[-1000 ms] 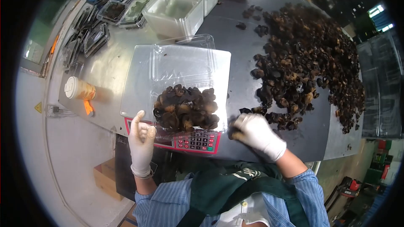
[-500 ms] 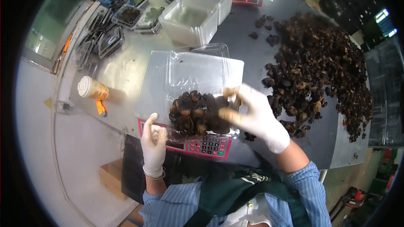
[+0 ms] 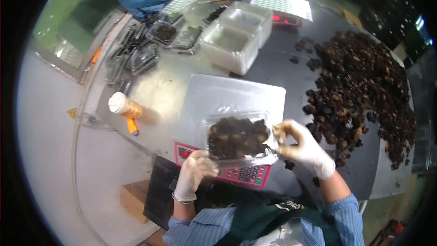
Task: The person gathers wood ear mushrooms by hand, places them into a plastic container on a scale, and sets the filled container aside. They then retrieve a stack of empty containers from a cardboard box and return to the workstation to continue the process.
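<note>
A clear plastic clamshell box (image 3: 240, 160) with dark brown mushrooms (image 3: 236, 139) inside sits over the front half of a scale's metal plate (image 3: 236, 92). Its lid lies over the mushrooms. My left hand (image 3: 195, 173), in a white glove, has its fingers bent around the box's near left corner. At the right edge my gloved right hand (image 3: 302, 148) pinches the rim between thumb and fingers. The scale's red keypad panel (image 3: 246, 175) shows just below the box.
A large heap of dark mushrooms (image 3: 359, 95) covers the table's right side. Stacked clear tubs (image 3: 230, 48) stand behind the scale, a second scale (image 3: 284, 18) beyond. Filled boxes (image 3: 144, 58) lie at the back left, a lidded paper cup (image 3: 125, 105) at the left.
The lid, standing open behind the box before, is now folded down over the mushrooms. My right hand has moved from above the mushrooms to the right rim; my left hand has closed on the corner.
</note>
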The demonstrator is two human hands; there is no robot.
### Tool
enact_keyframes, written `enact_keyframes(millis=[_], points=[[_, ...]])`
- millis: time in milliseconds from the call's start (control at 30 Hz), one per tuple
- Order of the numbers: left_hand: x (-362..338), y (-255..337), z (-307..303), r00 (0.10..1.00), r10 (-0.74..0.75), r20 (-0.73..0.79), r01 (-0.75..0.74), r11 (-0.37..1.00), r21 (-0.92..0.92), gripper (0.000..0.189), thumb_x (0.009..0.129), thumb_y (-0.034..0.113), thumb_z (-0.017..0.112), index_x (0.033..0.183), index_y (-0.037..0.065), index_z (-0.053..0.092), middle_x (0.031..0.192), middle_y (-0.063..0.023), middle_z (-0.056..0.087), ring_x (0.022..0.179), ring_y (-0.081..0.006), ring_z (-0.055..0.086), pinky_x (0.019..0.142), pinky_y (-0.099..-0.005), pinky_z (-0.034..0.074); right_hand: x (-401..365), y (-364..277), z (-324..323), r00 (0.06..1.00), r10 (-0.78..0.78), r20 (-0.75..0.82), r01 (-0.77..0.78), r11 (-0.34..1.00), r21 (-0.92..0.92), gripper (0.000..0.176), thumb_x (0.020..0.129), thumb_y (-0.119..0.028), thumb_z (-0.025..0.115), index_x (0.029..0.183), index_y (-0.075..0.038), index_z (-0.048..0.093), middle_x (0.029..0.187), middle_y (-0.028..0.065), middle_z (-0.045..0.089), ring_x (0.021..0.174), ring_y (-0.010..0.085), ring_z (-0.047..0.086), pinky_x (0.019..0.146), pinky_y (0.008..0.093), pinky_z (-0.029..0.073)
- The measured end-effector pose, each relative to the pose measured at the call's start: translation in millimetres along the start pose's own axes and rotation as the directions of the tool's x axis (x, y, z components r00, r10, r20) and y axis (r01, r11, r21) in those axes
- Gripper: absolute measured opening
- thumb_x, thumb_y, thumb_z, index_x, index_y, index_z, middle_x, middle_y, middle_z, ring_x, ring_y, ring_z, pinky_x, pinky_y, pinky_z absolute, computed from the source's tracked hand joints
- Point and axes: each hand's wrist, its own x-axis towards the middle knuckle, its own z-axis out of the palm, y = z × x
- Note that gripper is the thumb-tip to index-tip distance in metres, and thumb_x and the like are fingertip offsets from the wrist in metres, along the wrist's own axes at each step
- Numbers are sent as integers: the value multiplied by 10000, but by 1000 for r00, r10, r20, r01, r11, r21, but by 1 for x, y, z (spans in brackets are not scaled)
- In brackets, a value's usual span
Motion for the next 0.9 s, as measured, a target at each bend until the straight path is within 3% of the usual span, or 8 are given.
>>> enact_keyframes(millis=[67, 133, 333, 600, 700, 767, 867, 900], points=[[2, 1, 8, 989, -53, -137, 88, 961, 261, 248, 909, 93, 535, 1119, -13, 455, 863, -131, 610, 764, -209, 638, 695, -325, 552, -19, 18, 15, 989, 129, -68, -123, 989, 87, 594, 683, -26, 763, 1182, -21, 441, 964, 22, 532, 806, 102, 512, 744, 253, 443], [5, 0, 10, 989, -49, -137, 80, 970, 231, 249, 853, -55, 522, 1085, -7, 445, 815, -105, 599, 734, -184, 627, 679, -297, 542, -30, 25, 24, 964, 250, -88, -229, 953, 199, 467, 770, -6, 693, 1153, 10, 427, 860, 29, 522, 695, 81, 541, 615, 196, 476], [6, 1, 15, 991, -1, -132, 45, 944, 328, 265, 843, -50, 544, 1080, 22, 452, 807, -91, 602, 718, -170, 636, 624, -249, 535, -34, 16, 43, 900, 436, -8, -377, 788, 486, 292, 868, 47, 498, 1131, 30, 374, 850, 81, 526, 673, 147, 598, 574, 236, 498], [3, 1, 29, 995, 100, 1, -90, 895, 437, 489, 798, -79, 591, 1231, 28, 392, 933, -100, 576, 880, -179, 615, 759, -279, 524, -32, 17, 42, 968, -44, -247, -20, 968, -249, 336, 848, 12, 545, 1149, 3, 396, 695, 104, 549, 595, 194, 570, 560, 285, 445], [5, 13, 30, 969, 108, 222, -245, 533, 810, 644, 763, -56, 606, 1347, -5, 339, 1065, -115, 567, 1008, -185, 574, 882, -336, 476, -28, 24, 31, 866, -428, -259, 241, 810, -535, 259, 717, 51, 622, 929, -49, 511, 838, 76, 624, 766, 256, 592, 674, 361, 450], [10, 13, 46, 853, 351, 387, -500, 332, 800, 737, 696, -17, 649, 1372, 47, 363, 1101, -142, 578, 997, -256, 594, 860, -348, 482, -21, 17, 25, 774, -614, -156, 370, 638, -675, 277, 616, 55, 645, 775, -100, 480, 864, 19, 635, 795, 215, 576, 709, 340, 423], [26, 6, 31, 607, 409, 681, -622, -289, 728, 614, 722, -35, 596, 1306, 59, 432, 1120, -129, 579, 1024, -315, 578, 883, -389, 475, -21, 12, 19, 701, -704, -109, 378, 497, -782, 287, 616, 54, 653, 760, -108, 466, 860, -1, 636, 792, 209, 569, 704, 336, 420], [26, 5, 33, 624, 405, 668, -647, -210, 733, 534, 732, -81, 542, 1245, 48, 468, 1197, -140, 538, 1089, -338, 537, 926, -408, 450, -22, 14, 18, 697, -708, -117, 379, 501, -778, 295, 608, 57, 655, 750, -108, 457, 852, 1, 635, 760, 220, 551, 695, 345, 411]])
